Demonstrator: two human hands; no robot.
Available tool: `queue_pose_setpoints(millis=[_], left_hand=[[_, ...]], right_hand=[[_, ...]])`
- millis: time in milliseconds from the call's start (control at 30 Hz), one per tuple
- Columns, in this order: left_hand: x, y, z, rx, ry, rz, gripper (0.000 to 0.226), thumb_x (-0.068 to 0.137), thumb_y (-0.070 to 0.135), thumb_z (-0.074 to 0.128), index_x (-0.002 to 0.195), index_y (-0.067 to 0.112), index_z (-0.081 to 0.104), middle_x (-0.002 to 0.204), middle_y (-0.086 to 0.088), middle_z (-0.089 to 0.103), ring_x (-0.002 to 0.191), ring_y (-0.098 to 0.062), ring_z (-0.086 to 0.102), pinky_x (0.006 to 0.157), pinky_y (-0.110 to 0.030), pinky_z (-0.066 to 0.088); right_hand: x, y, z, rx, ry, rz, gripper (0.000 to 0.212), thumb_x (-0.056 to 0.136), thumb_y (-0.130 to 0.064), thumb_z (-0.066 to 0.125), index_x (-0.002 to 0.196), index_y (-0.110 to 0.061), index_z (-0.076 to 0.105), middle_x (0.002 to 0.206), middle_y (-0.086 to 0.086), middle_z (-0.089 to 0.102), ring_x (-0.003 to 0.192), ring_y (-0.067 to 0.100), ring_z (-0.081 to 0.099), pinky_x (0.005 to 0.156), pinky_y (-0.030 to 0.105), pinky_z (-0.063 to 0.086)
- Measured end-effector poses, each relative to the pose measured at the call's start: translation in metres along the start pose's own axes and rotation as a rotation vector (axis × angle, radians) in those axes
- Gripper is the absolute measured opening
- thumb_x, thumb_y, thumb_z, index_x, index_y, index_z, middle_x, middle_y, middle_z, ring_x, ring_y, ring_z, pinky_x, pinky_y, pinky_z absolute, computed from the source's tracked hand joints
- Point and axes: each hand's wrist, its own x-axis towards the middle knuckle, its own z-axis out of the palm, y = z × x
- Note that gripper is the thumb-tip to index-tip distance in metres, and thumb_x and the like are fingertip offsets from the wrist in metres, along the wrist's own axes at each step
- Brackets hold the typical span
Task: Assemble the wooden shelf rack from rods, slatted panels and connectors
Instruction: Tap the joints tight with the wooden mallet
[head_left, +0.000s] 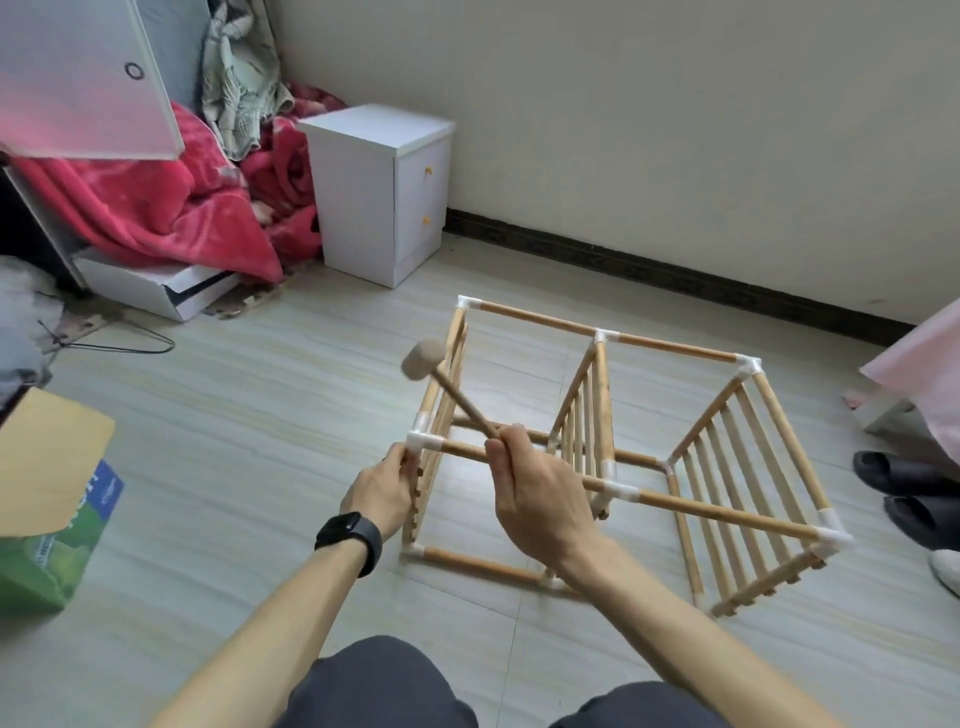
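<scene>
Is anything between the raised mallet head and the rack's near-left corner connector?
Nothing visible blocks it: the mallet head hangs in open air above the corner connector. The left hand grips the rack just beneath it.

You have one camera, and it sits on your head. It looks forward and down, close above your knees (384, 686) at 6 o'clock. The rack (675, 504) is near at 1 o'clock, and the wall (623, 130) is far off at 12 o'clock.

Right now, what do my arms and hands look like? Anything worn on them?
No sleeves or gloves in view. The left hand has a black watch with a black strap at its wrist. The right hand wears nothing.
</scene>
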Motion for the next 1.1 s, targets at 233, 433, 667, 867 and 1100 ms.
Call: queue_pose_setpoints(millis=[233,433,667,867,1100], left_hand=[[0.001,-0.002,-0.002,0.018,-0.006,0.005,0.028,0.106,0.043,0.028,0.107,0.026,0.05,0.072,0.002,0.058,0.065,-0.024,0.056,0.053,-0.032,0.037],[-0.002,-0.002,0.002,0.068,-0.009,-0.036,0.028,0.106,0.042,0.025,0.11,0.024,0.046,0.082,-0.003,0.062,0.07,-0.026,0.057,0.056,-0.034,0.042],[-0.006,0.042,0.0,0.209,0.323,0.5,0.08,0.067,0.01,0.068,0.141,0.014,0.037,0.147,-0.017,0.037,0.135,-0.037,0.037,0.111,-0.055,0.036],[-0.01,0.113,0.044,0.541,-0.126,0.749,0.072,0.089,0.038,0.059,0.152,0.028,0.026,0.163,-0.001,0.015,0.152,-0.022,0.011,0.124,-0.048,0.011],[-0.005,0.154,0.063,0.523,-0.272,0.751,0.082,0.088,0.04,0.061,0.154,0.03,0.014,0.165,-0.002,0.01,0.151,-0.022,0.015,0.124,-0.042,0.017]], right_hand=[[-0.006,0.01,0.009,0.011,-0.01,0.065,0.025,0.106,-0.048,0.025,0.088,-0.035,0.033,0.056,-0.011,0.042,0.051,0.015,0.049,0.042,0.024,0.033],[-0.009,0.016,-0.001,-0.078,-0.097,0.214,0.03,0.107,-0.047,0.033,0.087,-0.027,0.044,0.058,-0.007,0.049,0.053,0.019,0.047,0.048,0.038,0.035],[-0.099,0.065,-0.061,0.158,0.298,0.441,0.025,0.108,-0.033,0.041,0.088,-0.03,0.055,0.053,-0.008,0.053,0.036,0.01,0.043,0.035,0.018,0.027],[-0.145,0.078,-0.08,-0.126,0.065,0.581,0.028,0.105,-0.048,0.029,0.086,-0.034,0.044,0.06,-0.009,0.057,0.053,0.011,0.054,0.047,0.026,0.037],[-0.148,0.089,-0.085,-0.009,0.169,0.609,0.027,0.107,-0.043,0.037,0.086,-0.031,0.049,0.056,-0.004,0.054,0.051,0.012,0.055,0.044,0.02,0.035]])
